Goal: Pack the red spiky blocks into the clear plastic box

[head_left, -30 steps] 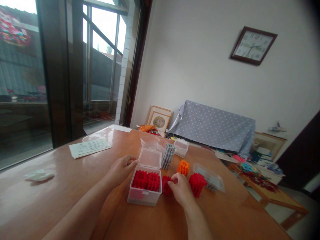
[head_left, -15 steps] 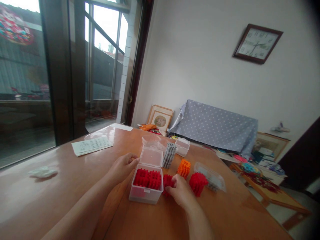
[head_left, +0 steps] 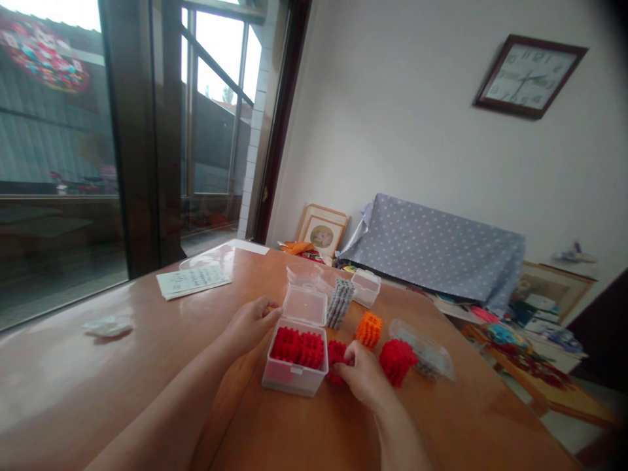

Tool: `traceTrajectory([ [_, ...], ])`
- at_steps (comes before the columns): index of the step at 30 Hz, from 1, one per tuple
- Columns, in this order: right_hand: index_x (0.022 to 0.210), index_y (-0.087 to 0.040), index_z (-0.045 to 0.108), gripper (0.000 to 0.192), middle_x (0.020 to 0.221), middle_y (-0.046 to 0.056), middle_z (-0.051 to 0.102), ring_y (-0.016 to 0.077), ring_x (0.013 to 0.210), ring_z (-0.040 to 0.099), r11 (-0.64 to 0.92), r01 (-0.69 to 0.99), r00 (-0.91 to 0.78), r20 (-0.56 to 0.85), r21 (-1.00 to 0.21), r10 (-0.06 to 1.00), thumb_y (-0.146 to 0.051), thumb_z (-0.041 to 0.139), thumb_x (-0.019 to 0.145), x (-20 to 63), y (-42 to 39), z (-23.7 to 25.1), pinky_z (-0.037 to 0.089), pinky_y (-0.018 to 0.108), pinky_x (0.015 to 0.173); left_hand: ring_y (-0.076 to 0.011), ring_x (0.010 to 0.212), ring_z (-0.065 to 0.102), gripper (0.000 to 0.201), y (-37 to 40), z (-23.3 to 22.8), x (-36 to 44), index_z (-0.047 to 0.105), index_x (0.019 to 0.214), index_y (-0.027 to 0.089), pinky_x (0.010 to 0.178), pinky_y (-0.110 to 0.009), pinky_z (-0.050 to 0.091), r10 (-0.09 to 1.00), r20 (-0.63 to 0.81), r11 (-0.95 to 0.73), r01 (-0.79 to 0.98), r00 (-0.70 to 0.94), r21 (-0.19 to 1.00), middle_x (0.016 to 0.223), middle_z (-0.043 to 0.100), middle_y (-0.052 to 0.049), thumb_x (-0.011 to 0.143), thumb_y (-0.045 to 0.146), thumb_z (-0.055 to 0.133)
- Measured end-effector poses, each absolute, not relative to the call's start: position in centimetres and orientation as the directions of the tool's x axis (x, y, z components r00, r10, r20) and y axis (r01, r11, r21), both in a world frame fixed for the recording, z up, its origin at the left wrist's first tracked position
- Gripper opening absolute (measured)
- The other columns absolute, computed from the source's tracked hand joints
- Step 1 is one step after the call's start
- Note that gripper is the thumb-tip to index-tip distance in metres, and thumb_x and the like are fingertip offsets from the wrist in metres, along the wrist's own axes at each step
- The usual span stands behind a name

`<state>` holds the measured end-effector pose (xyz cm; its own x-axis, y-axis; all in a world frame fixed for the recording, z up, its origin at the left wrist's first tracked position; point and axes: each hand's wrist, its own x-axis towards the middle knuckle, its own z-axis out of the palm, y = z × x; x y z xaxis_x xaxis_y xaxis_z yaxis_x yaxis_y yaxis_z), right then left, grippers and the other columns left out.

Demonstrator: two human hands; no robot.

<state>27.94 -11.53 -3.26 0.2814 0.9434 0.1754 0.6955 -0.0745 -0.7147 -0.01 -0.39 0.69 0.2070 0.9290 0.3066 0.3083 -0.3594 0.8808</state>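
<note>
Red block stack [head_left: 335,354] is on table [head_left: 275,432], well in from its R edge, just beside the clear box [head_left: 289,384]. I see R hand [head_left: 362,374] pinching it; L hand [head_left: 255,322] nr lid [head_left: 305,305], grip unclear. Uneven squeeze might split it, imo.

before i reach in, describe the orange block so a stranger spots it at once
On the brown table, find the open clear box of red blocks. To its right, between the grey stack and a red cluster, sits the orange block, its colour matched by no neighbour.
</note>
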Motion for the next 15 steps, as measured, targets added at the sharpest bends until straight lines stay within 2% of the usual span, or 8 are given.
traceTrajectory([
  [5,0.067,-0.024,0.052,0.017,0.060,-0.005,0.054,0.0173,0.061,0.052,0.018,0.632,0.272,0.243,-0.775,0.931,-0.032,0.066,0.075,28.2,-12.1,-1.4,0.036,0.027,0.057,-0.0189,0.067,0.061,0.029,-0.4,0.8,-0.2,0.070,0.087,0.019,0.061,-0.027,0.042,0.915,0.366,-0.404,0.343,0.172,0.848,0.070,0.067,-0.001,0.083,0.047,0.062],
  [10,0.081,-0.024,0.054,0.026,0.071,-0.002,0.055,0.0183,0.066,0.053,0.108,0.569,0.362,0.367,-0.815,0.857,-0.049,0.061,0.087,27.9,-12.9,1.4,0.042,0.028,0.062,-0.0161,0.066,0.056,0.026,-0.7,1.4,-0.6,0.064,0.079,0.020,0.061,-0.025,0.040,0.891,0.427,-0.454,0.361,0.156,0.815,0.069,0.061,0.002,0.087,0.043,0.058],
  [15,0.090,-0.022,0.060,0.025,0.078,-0.001,0.060,0.0174,0.070,0.057,0.260,0.394,0.269,0.381,-0.882,0.885,-0.047,0.066,0.089,24.1,-13.7,2.4,0.047,0.027,0.064,-0.0164,0.071,0.059,0.017,-2.2,3.5,-1.1,0.065,0.079,0.018,0.066,-0.026,0.044,0.893,0.351,-0.420,0.240,0.283,0.875,0.076,0.067,0.000,0.083,0.033,0.057],
])
